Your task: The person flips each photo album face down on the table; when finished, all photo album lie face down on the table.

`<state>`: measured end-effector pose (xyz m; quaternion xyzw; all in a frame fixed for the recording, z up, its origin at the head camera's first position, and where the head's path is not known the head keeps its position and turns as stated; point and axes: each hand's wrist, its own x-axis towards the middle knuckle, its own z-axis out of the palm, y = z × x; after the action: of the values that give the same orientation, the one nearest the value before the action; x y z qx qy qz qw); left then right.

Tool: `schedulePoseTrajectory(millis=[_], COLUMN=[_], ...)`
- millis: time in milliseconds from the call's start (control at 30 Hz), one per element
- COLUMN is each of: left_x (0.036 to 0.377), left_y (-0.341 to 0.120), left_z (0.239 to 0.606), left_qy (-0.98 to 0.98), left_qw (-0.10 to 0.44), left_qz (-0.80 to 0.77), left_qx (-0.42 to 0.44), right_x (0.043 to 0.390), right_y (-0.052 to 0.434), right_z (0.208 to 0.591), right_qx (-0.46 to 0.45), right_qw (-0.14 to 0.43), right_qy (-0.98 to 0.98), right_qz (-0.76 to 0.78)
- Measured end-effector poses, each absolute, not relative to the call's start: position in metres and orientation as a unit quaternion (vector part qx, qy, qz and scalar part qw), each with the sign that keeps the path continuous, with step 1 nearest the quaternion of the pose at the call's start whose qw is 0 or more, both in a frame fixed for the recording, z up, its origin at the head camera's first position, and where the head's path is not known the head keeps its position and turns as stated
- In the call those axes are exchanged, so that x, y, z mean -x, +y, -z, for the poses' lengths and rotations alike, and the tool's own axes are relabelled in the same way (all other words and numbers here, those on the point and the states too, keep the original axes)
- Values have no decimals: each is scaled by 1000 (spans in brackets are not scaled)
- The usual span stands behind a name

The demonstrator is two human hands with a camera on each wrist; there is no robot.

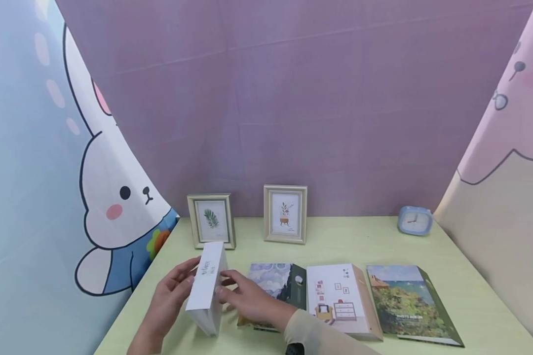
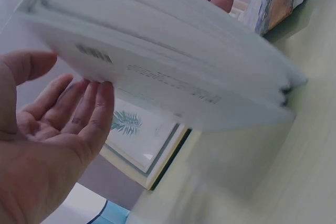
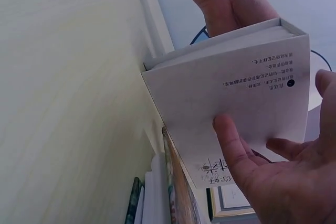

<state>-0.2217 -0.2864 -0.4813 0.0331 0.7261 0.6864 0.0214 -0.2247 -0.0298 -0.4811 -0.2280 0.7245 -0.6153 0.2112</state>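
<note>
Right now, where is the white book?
In the head view the white book stands on edge at the table's front left, held between the left hand and right hand, before the leaf picture frame.

The green table [image 1: 337,249] carries 2 frames [image 1: 285,214], a clock [image 1: 414,220], 3 albums [image 1: 337,300].

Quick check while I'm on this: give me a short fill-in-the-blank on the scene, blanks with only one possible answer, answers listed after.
1. Both hands hold a ____ book standing on its edge on the table.
2. ____ framed plant pictures stand at the back of the table, one with a leaf, one with a potted plant.
3. The blue thing at the back right of the table is a ____.
4. Right of the right hand, ____ photo albums lie in a row.

Answers: white; two; clock; three
</note>
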Motion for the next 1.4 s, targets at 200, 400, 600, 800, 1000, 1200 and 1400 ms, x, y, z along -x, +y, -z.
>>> schedulePoseTrajectory(millis=[200, 400, 600, 800, 1000, 1200, 1400], left_x=[223, 226, 226, 227, 227, 226, 227], left_y=[-284, -285, -283, -283, -282, -280, -280], left_z=[487, 498, 502, 505, 509, 509, 510], left_qy=[731, 740, 757, 754, 772, 784, 789], left_qw=[61, 115, 121, 122, 108, 96, 92], left_qz=[-677, -658, -638, -640, -622, -609, -604], left_qx=[-56, -81, -78, -87, -70, -65, -63], right_x=[226, 226, 227, 227, 227, 226, 228], right_y=[-28, -26, -25, -24, -23, -21, -17], right_z=[479, 478, 479, 482, 485, 489, 496], right_qx=[221, 209, 201, 185, 170, 172, 172], right_qw=[219, 220, 191, 172, 141, 121, 100], right_qy=[693, 683, 672, 657, 669, 699, 745], right_qz=[651, 665, 687, 710, 710, 683, 637])
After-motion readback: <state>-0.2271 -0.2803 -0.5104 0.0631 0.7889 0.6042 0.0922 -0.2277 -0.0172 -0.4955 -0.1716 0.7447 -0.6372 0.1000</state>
